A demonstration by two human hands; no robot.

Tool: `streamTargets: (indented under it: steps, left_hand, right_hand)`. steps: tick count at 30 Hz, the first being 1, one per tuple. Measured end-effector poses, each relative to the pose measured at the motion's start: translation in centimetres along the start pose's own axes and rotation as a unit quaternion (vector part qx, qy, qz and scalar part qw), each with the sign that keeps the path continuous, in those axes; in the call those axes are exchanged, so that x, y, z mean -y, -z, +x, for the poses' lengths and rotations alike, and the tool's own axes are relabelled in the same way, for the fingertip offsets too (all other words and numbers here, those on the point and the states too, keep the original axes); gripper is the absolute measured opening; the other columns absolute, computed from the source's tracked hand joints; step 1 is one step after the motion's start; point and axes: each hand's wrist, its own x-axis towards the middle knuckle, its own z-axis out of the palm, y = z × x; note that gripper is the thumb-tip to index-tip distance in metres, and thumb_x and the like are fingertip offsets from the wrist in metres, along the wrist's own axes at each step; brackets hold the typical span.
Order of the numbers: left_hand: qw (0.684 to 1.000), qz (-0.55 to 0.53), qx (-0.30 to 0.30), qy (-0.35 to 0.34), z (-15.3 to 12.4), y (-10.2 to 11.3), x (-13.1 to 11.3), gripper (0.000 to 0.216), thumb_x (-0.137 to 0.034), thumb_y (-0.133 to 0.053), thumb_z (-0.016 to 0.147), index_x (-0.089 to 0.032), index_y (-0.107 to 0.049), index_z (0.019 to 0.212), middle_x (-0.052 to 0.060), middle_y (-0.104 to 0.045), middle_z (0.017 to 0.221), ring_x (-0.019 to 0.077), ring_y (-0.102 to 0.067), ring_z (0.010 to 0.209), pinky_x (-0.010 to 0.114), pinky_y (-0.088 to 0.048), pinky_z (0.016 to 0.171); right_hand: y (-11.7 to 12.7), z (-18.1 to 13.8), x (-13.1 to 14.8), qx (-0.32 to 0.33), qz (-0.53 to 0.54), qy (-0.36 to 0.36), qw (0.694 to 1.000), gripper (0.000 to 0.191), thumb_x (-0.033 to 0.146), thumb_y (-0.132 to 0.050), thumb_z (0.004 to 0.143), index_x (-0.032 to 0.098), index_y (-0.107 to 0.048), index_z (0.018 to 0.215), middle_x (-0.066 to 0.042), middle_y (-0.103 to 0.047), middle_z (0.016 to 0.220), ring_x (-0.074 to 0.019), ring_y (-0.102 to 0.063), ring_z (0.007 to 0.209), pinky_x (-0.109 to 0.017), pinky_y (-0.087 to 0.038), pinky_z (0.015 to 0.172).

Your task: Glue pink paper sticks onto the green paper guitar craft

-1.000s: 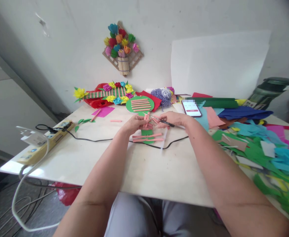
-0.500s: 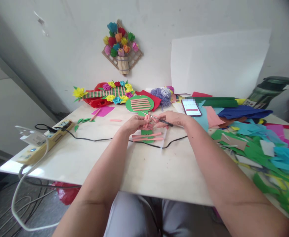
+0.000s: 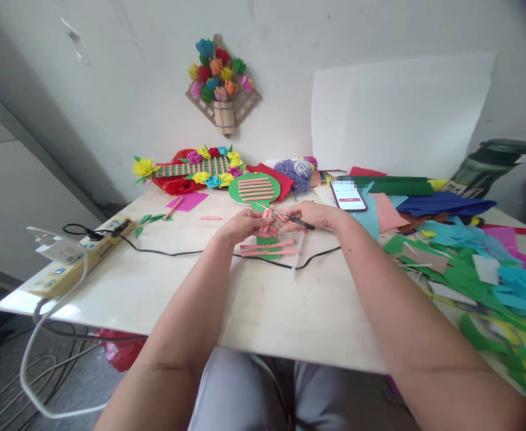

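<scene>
Between the fingers of my left hand [image 3: 248, 224] are short pink paper strips [image 3: 267, 219]. My right hand [image 3: 308, 214] is closed round scissors [image 3: 296, 221], whose blades point left across the strips; a bit of pink also shows at its fingertips. Under both hands lies a green paddle-shaped cutout [image 3: 233, 188], its round end crossed by several pink strips [image 3: 256, 190]. Two longer pink strips [image 3: 267, 250] lie across its lower end. Right of them is a translucent white stick [image 3: 297, 257].
A black cord [image 3: 177, 254] runs across the table from a power strip [image 3: 83, 263] at left. Coloured paper scraps [image 3: 460, 257] and a phone [image 3: 347, 196] lie at right. Behind stand a flower-trimmed paper guitar [image 3: 191, 169], yarn [image 3: 294, 173] and a green bottle [image 3: 489, 167].
Almost nothing differs. Both hands, the pink strips and the scissors stay in nearly the same place.
</scene>
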Motion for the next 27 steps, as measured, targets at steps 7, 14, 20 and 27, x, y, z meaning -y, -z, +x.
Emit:
streamTargets:
  steps: [7, 14, 20, 27]
  left_hand:
    - [1.0, -0.013, -0.002, 0.012, -0.4, -0.16, -0.43, 0.025, -0.024, -0.068, 0.071, -0.009, -0.067, 0.092, 0.011, -0.07, 0.076, 0.0175, -0.066, 0.067, 0.026, -0.054, 0.063]
    - [1.0, -0.006, 0.006, 0.02, -0.43, 0.38, -0.38, 0.027, -0.022, -0.066, 0.073, -0.009, -0.065, 0.097, 0.012, -0.07, 0.078, 0.0183, -0.067, 0.068, 0.026, -0.054, 0.065]
    - [0.999, 0.0, 0.006, 0.035, -0.69, 0.27, -0.67, 0.024, -0.021, -0.063, 0.076, -0.007, -0.064, 0.095, 0.011, -0.07, 0.077, 0.0169, -0.067, 0.067, 0.027, -0.055, 0.069]
    - [0.999, -0.006, -0.007, 0.043, -0.89, 0.17, -0.92, 0.021, -0.018, -0.06, 0.078, -0.007, -0.064, 0.094, 0.012, -0.07, 0.077, 0.0168, -0.067, 0.067, 0.026, -0.055, 0.067]
  right_hand:
    - [-0.34, 0.29, -0.41, -0.012, 0.007, 0.017, 1.0, 0.047, 0.057, -0.064, 0.058, 0.017, -0.065, 0.082, 0.004, -0.047, 0.058, -0.008, -0.038, 0.054, -0.024, -0.03, 0.053]
    - [-0.29, 0.35, -0.57, 0.001, 0.021, 0.037, 0.999, 0.045, 0.055, -0.064, 0.059, 0.016, -0.067, 0.082, 0.005, -0.044, 0.057, -0.0074, -0.036, 0.054, -0.024, -0.028, 0.053]
    - [-0.21, 0.44, -0.77, 0.002, 0.028, 0.038, 0.999, 0.05, 0.055, -0.069, 0.054, 0.015, -0.068, 0.084, 0.004, -0.046, 0.06, -0.0084, -0.038, 0.057, -0.024, -0.029, 0.055]
    - [-0.27, 0.46, -0.56, -0.01, 0.026, 0.036, 0.999, 0.051, 0.053, -0.07, 0.053, 0.015, -0.07, 0.087, 0.002, -0.052, 0.064, -0.0105, -0.043, 0.061, -0.024, -0.032, 0.059]
